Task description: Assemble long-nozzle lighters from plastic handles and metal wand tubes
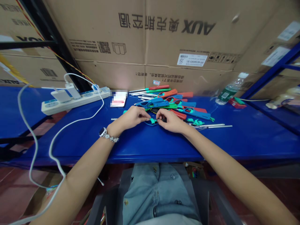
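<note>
Both hands meet over the near edge of a pile on the blue table. My left hand (137,117), a metal-band watch (104,133) on its wrist, pinches a small teal plastic piece (152,121) between thumb and fingertips. Close beside it, my right hand (172,121) has its fingers bent together around something dark, mostly hidden by them. Just behind lie several long-necked lighters (157,102) in blue, orange, red and green. To the right of my right hand are loose teal parts (195,122) and thin metal tubes (215,126).
On the left stands a white power strip (78,100) with chargers and a trailing white cable (84,118). A phone (118,99) lies near it. A green-labelled bottle (231,90) and a red box (236,103) are at the right. Large cartons (152,40) form the back.
</note>
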`<state>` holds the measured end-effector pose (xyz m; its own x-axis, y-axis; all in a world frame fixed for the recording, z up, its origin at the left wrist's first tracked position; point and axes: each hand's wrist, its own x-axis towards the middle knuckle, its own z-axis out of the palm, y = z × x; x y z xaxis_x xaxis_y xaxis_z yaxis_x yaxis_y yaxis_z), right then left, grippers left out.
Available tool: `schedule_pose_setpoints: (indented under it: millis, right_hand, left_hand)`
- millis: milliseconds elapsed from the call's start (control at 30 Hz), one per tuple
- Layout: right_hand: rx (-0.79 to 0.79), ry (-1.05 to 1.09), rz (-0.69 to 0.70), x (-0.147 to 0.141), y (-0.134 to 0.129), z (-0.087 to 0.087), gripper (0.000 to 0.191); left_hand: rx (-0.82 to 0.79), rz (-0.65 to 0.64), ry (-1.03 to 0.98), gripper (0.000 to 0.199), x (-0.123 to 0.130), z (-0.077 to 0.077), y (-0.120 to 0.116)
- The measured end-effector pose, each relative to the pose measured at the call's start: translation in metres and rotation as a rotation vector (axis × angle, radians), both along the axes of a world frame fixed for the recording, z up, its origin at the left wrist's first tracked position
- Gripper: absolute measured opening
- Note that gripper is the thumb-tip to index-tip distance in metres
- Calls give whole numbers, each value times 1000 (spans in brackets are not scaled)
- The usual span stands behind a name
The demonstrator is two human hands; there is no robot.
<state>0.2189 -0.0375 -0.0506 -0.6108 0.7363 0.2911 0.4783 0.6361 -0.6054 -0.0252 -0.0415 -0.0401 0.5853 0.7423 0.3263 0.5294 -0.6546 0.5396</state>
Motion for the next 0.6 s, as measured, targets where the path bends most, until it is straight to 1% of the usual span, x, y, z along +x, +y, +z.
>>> schedule_pose_setpoints:
  millis: [100, 167, 233, 300, 367, 433, 533, 600]
  right_hand:
    - [-16, 4, -17, 0, -2, 0, 15]
    - [13, -8, -31, -3, -5, 1, 12]
    - [81, -32, -73, -9, -8, 0, 12]
    - [170, -63, -111, -15, -12, -2, 19]
    - [232, -69, -113, -20, -14, -6, 19]
    - [232, -36, -92, -22, -15, -8, 15]
    - [185, 21, -72, -21, -14, -10, 13]
    - [174, 43, -56, -20, -14, -9, 12]
  left_hand:
    - [-36, 16, -13, 13, 2, 0, -3]
    - [-55, 21, -24, 12, 4, 0, -5]
    - [-55, 21, -35, 12, 5, -1, -6]
    - [-41, 12, -44, 11, 7, -2, -7]
    - [-36, 5, -47, 11, 6, -3, -7]
    - [-42, 19, -46, 10, 5, -4, -7]
    - [-44, 44, -25, 15, 1, -5, -7]
    - [-43, 35, 6, 13, -1, -4, -7]
